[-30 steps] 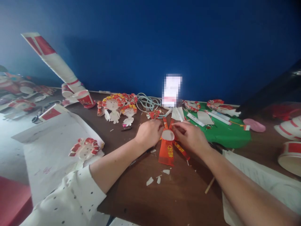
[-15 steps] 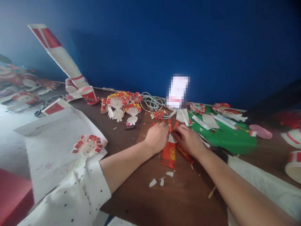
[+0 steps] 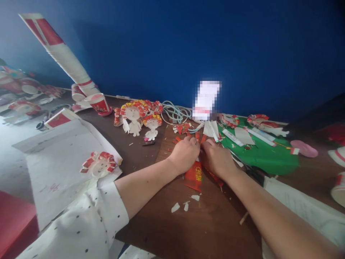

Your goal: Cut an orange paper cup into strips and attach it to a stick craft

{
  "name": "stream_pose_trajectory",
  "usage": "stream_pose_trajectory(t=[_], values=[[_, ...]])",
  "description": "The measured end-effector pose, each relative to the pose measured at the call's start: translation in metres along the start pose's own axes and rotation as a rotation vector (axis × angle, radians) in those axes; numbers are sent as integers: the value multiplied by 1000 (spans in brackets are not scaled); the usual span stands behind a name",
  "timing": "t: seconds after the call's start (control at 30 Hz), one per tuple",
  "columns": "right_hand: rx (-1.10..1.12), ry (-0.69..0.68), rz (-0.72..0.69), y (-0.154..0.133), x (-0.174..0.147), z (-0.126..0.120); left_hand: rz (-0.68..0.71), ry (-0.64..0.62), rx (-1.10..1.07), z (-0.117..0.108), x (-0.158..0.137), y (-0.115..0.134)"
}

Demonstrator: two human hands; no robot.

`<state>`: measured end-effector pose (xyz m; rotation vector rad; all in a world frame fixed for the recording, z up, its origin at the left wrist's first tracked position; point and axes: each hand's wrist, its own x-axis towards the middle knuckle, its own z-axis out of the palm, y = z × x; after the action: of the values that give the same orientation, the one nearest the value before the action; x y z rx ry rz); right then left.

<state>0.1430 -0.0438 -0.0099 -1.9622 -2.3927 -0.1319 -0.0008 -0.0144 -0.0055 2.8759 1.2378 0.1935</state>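
Observation:
A red paper piece [image 3: 193, 177] with yellow lettering lies on the brown table, its far end cut into narrow strips. My left hand [image 3: 185, 153] presses on its upper part with curled fingers. Close beside it, my right hand [image 3: 217, 158] has its fingers bent and pinched at the strips. A second red lettered part [image 3: 215, 177] sticks out from under the right hand. The fingertips and the middle of the paper are hidden by the hands. White paper scraps [image 3: 175, 207] lie nearer to me.
Paper dolls with red and yellow curls [image 3: 133, 113] lie at the back left, beside a coiled cable [image 3: 175, 112]. A blurred-out bright screen [image 3: 206, 100] stands by the blue wall. Markers [image 3: 233, 137] and scissors [image 3: 254, 172] lie around a green sheet [image 3: 280, 162]. A cup [image 3: 99, 104] stands left.
My hands have drawn closer together over the red paper, covering the white patch that showed between them. The view has shifted slightly.

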Motion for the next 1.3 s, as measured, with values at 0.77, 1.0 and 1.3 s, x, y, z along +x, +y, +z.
stream_pose_trajectory(t=[0.77,1.0,1.3], values=[[203,47,-280,13,-30,-16,-274,-7,-373,-17,-9,-24],[130,-93,-255,3,-31,-20,-299,-35,-266,0,-9,-12],[69,-95,-229,-1,-34,-20,-300,-29,-303,-4,-8,-16]])
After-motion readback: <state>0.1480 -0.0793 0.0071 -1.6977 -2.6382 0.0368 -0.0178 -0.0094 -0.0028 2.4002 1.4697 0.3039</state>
